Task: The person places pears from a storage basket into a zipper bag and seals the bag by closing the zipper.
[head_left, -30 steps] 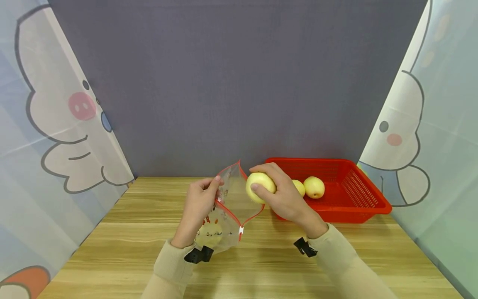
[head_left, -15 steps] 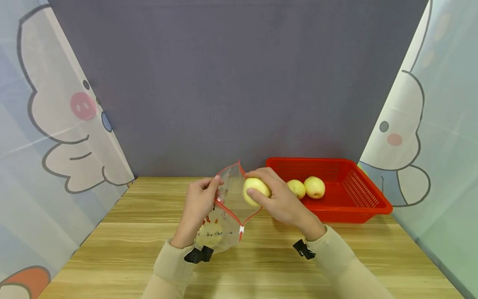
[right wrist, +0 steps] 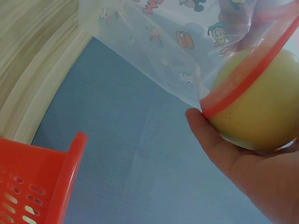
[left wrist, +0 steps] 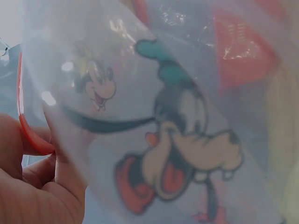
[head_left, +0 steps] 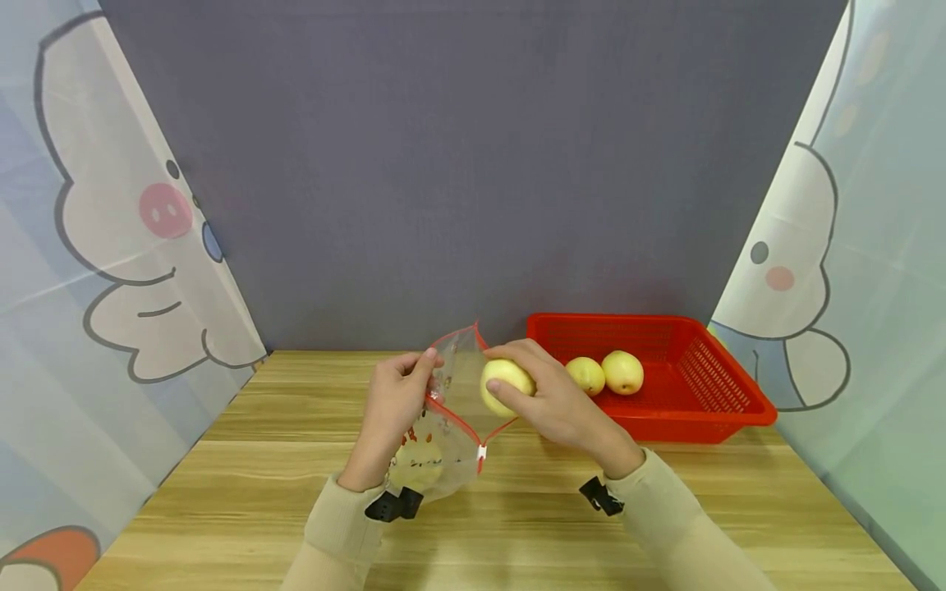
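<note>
In the head view, my left hand [head_left: 399, 394] pinches the rim of a clear zip bag [head_left: 458, 472], which has a red zip edge, a white slider [head_left: 482, 452] and printed cartoon figures. Its mouth gapes. A pale yellow shape [head_left: 417, 464] shows through the lower bag. My right hand [head_left: 557, 402] grips a round, pale yellow apple-like fruit [head_left: 508, 386] at the mouth's right side. In the right wrist view, the bag's red edge [right wrist: 252, 77] crosses in front of this fruit [right wrist: 261, 107], and a fingertip touches that edge. The bag's printed wall [left wrist: 187, 140] fills most of the left wrist view.
A red perforated basket [head_left: 702, 427] stands at the right on the wooden table [head_left: 296, 476]. Two more yellow fruits, one left [head_left: 585, 376] and one right [head_left: 622, 373], lie in it. A grey cloth backdrop [head_left: 443, 164] hangs behind; printed curtains flank the table.
My right hand has shifted left and slightly down with the fruit, bringing it to the bag's mouth. The fruit in the basket came into fuller view. My left hand has hardly moved.
</note>
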A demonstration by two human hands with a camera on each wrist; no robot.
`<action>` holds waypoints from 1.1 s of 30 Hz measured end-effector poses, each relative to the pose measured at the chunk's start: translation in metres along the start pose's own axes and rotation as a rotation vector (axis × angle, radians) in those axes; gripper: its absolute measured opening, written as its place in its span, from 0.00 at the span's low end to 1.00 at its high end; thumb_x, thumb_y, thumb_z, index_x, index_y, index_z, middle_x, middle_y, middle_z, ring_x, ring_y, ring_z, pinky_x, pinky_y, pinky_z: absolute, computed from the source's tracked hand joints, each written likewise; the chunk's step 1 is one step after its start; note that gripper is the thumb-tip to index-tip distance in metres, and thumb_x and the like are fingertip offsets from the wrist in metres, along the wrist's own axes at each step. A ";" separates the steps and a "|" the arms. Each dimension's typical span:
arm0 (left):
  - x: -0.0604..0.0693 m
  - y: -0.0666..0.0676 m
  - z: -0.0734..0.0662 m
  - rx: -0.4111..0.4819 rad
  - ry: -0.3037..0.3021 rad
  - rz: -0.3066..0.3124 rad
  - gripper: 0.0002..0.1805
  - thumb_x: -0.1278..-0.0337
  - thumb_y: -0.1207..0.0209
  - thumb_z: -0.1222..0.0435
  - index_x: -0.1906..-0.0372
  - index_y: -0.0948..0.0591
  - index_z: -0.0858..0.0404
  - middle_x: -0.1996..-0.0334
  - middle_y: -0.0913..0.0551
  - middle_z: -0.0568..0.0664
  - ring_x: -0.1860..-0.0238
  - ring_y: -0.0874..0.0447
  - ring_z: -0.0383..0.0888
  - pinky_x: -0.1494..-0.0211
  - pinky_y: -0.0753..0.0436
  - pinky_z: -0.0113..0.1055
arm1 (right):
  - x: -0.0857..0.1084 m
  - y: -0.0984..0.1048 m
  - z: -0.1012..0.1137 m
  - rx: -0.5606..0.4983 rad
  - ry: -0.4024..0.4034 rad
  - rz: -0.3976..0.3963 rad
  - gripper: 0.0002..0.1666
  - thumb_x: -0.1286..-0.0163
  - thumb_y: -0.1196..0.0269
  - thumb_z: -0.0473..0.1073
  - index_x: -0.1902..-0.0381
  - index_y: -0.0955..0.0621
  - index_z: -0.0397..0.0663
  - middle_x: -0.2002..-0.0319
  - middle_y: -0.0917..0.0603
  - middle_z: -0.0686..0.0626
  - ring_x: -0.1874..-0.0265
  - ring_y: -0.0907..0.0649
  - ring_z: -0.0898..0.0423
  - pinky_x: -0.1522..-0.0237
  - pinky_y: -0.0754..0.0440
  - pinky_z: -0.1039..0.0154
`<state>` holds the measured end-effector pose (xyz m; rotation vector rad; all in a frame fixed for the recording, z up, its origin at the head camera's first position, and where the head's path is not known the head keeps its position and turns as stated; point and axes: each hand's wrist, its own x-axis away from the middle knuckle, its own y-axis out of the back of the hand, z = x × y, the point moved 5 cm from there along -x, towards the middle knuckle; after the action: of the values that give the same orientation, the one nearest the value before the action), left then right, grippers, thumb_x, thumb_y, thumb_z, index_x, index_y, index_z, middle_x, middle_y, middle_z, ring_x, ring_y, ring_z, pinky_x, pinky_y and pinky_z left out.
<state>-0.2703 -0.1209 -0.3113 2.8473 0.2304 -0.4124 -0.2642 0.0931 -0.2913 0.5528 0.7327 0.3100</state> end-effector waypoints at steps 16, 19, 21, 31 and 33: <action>-0.001 0.001 0.001 0.003 0.011 -0.018 0.19 0.24 0.44 0.55 0.60 0.11 0.65 0.79 0.20 0.51 0.84 0.27 0.43 0.83 0.33 0.30 | -0.001 -0.008 -0.002 0.049 -0.022 0.011 0.29 0.33 0.30 0.52 0.37 0.19 0.51 0.47 0.21 0.56 0.57 0.20 0.58 0.62 0.17 0.59; -0.001 0.001 0.000 0.000 0.010 -0.023 0.18 0.23 0.44 0.55 0.60 0.11 0.64 0.79 0.20 0.51 0.84 0.29 0.42 0.83 0.32 0.30 | -0.002 -0.010 -0.002 0.056 -0.037 0.028 0.31 0.35 0.29 0.54 0.37 0.20 0.50 0.48 0.21 0.57 0.57 0.21 0.58 0.64 0.17 0.59; 0.000 0.001 -0.001 -0.002 0.007 -0.025 0.18 0.23 0.44 0.55 0.60 0.11 0.64 0.79 0.20 0.51 0.84 0.30 0.41 0.82 0.32 0.30 | -0.002 -0.011 -0.002 0.058 -0.043 0.043 0.33 0.37 0.28 0.54 0.37 0.20 0.50 0.48 0.21 0.57 0.57 0.22 0.57 0.65 0.17 0.59; 0.001 0.002 -0.001 0.017 -0.001 -0.028 0.18 0.22 0.45 0.57 0.58 0.11 0.65 0.81 0.21 0.52 0.83 0.25 0.51 0.82 0.29 0.32 | -0.004 -0.010 -0.003 0.063 -0.049 0.077 0.28 0.29 0.34 0.56 0.38 0.18 0.46 0.44 0.17 0.50 0.45 0.20 0.52 0.43 0.22 0.49; 0.001 0.003 -0.002 0.023 -0.007 -0.030 0.18 0.22 0.45 0.57 0.57 0.11 0.65 0.81 0.22 0.52 0.83 0.25 0.53 0.81 0.27 0.33 | -0.004 -0.010 -0.003 0.065 -0.056 0.088 0.28 0.28 0.35 0.56 0.38 0.18 0.45 0.43 0.18 0.51 0.44 0.20 0.52 0.41 0.22 0.47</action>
<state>-0.2684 -0.1233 -0.3093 2.8682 0.2686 -0.4333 -0.2683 0.0844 -0.2973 0.6539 0.6671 0.3526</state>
